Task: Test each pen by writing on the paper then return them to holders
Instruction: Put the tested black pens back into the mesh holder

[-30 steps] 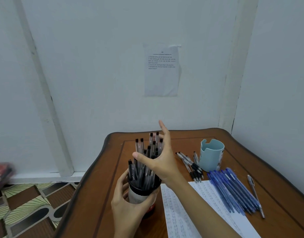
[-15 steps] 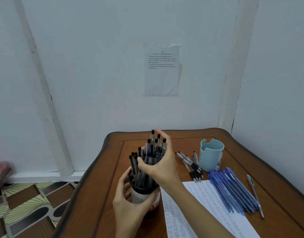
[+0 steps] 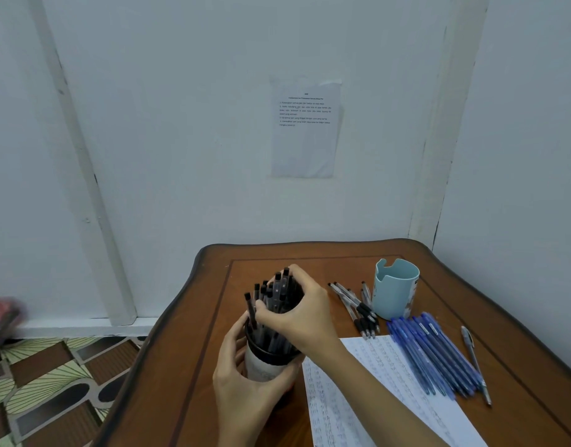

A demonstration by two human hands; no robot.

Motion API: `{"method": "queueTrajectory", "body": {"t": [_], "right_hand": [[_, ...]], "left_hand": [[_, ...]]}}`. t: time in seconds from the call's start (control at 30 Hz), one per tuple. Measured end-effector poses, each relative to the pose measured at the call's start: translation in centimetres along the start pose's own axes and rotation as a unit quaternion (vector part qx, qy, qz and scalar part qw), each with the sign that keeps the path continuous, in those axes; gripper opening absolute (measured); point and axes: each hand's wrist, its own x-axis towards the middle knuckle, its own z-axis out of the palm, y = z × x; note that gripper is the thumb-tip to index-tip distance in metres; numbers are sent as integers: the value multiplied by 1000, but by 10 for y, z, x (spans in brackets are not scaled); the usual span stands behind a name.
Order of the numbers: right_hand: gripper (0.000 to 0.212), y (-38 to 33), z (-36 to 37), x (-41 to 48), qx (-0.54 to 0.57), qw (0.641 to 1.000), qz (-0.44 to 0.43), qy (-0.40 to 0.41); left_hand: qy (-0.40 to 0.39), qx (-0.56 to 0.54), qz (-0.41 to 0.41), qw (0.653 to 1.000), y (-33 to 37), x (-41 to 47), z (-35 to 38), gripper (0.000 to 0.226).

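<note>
1. The black-rimmed pen cup (image 3: 265, 366) stands on the wooden table (image 3: 193, 350), and everything below is placed from it.
2. The left hand (image 3: 242, 382) wraps around the cup's lower wall from the near-left side, clamped on it.
3. The right hand (image 3: 301, 314) curls over the top, fingers closed around the bundle of black pens (image 3: 274, 298) that stands in the cup.
4. Just right of the cup lies the written-on paper (image 3: 374, 382), under the right forearm.
5. Farther right and beyond the cup, a light blue holder (image 3: 395, 293) stands upright.
6. Between the cup and that holder lie loose black-tipped pens (image 3: 355, 304).
7. Right of the cup, partly on the paper, lies a row of blue pens (image 3: 432, 353), with a single grey pen (image 3: 474, 359) beyond them.
</note>
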Motion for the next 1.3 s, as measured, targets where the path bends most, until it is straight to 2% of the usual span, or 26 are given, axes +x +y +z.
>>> {"method": "queueTrajectory", "body": {"t": [0.1, 0.17, 0.27, 0.3, 0.43, 0.5, 0.57, 0.7, 0.77, 0.87, 0.97, 1.03, 1.13, 1.2, 1.27, 1.3], "right_hand": [[28, -2, -8, 4, 41, 999, -4, 26], [47, -2, -15, 9, 77, 996, 20, 36], [88, -2, -17, 11, 78, 992, 83, -48], [96, -2, -15, 7, 72, 991, 94, -68], [113, -3, -6, -10, 82, 989, 120, -12], [120, -3, 1, -14, 56, 991, 122, -12], [113, -2, 6, -13, 23, 992, 123, -11], [59, -4, 5, -2, 29, 994, 105, -7], [48, -6, 4, 4, 40, 995, 90, -2], [49, -9, -2, 11, 89, 992, 85, -2], [88, -8, -9, 13, 45, 984, 112, -128], [102, -7, -10, 10, 34, 983, 116, -136], [79, -12, -7, 4, 25, 995, 48, -80], [60, -15, 0, 2, -57, 993, -11, -107], [50, -9, 6, 3, -111, 987, -41, -108], [47, -8, 6, 4, -102, 990, -27, -95]], "left_hand": [[-8, -22, -11, 1000, 3, 2, 1, 95], [-6, -33, -16, 999, 4, 3, 0, 94], [19, -27, -18, 999, 5, 3, -2, 93], [27, -24, -19, 999, 4, 2, -3, 93], [43, -19, -20, 999, 1, 2, -4, 94], [41, -5, 2, 999, 2, 2, -3, 95], [43, 6, 10, 999, 3, 1, -2, 95], [44, -11, -4, 999, 4, 0, 0, 98], [42, -27, -24, 998, 4, 1, 1, 96], [46, -47, -45, 997, 5, 4, 1, 93], [64, -48, -52, 995, 3, 4, -2, 90], [73, -49, -64, 994, 4, 6, -2, 89], [79, -60, -74, 992, 2, 6, -3, 93], [76, -56, -72, 993, 2, 5, -3, 97], [64, -25, -52, 996, 1, 4, -3, 85], [62, -9, -46, 997, 2, 4, -3, 80]]}}
